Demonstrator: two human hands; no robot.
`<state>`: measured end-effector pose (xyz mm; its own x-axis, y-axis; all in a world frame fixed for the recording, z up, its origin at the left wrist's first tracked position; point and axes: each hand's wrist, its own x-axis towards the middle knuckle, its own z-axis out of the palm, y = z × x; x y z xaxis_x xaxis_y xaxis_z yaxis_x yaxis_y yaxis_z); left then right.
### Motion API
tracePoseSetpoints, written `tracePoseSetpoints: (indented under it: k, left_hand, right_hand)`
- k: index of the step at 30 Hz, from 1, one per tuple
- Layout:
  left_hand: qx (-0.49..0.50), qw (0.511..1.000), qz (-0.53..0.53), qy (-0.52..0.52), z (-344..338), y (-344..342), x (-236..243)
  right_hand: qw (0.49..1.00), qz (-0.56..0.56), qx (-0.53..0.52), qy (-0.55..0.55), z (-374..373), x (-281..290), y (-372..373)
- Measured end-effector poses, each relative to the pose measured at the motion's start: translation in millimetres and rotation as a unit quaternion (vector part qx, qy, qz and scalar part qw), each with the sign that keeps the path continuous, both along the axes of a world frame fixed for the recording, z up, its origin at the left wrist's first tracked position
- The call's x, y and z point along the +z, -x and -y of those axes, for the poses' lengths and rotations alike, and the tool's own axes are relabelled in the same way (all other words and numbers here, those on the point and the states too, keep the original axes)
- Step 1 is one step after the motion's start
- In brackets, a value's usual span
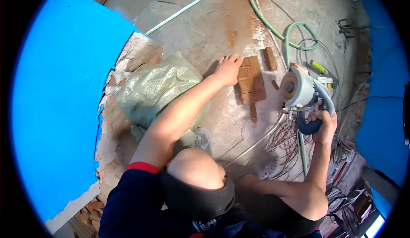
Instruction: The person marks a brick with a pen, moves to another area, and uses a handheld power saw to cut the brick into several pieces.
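Observation:
My left hand (228, 69) rests with its fingers apart at the upper left edge of a scored reddish brick block (253, 84) lying flat on the floor. Beside that block is a narrow brick piece (270, 58). My right hand (322, 120) grips the dark handle of a grey handheld circular saw (299, 88), held to the right of the block with its disc facing left. A yellow-green tool (318, 67) lies just beyond the saw. Left of my left forearm is a crumpled pale green woven sack (149, 88).
Green hose (299, 24), a white pipe (183, 7) and tangled cables (282, 140) lie across the dusty concrete floor (205, 29). Blue walls (60, 101) with broken lower edges flank me. Bent metal bars (345, 26) stick out at the right. My knees are bent below my hands.

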<state>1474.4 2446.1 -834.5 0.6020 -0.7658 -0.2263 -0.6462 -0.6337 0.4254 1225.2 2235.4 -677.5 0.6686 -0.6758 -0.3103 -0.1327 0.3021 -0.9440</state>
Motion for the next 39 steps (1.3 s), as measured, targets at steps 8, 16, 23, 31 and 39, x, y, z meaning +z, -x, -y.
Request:
tracePoseSetpoints:
  k: [8,16,23,31,39]
  left_hand:
    - [-0.390,0.876,0.282,0.013,21.4,7.3,-26.7]
    - [-0.456,0.869,0.191,-0.005,37.5,-7.2,-13.6]
    - [-0.262,0.961,0.061,0.057,13.7,21.2,6.4]
    - [-0.101,0.987,0.013,0.124,28.4,89.1,59.0]
    - [-0.104,0.990,-0.061,0.071,14.8,91.5,66.6]
  right_hand:
    - [0.890,0.141,-0.132,-0.412,106.2,-50.8,86.4]
    - [0.824,0.190,-0.317,-0.430,186.9,-153.2,192.5]
    - [0.927,-0.170,-0.331,0.044,149.7,-118.1,219.6]
    - [0.953,-0.073,0.123,-0.266,-32.1,-99.1,19.6]
    - [0.917,-0.044,0.162,-0.363,-36.3,-95.9,11.7]
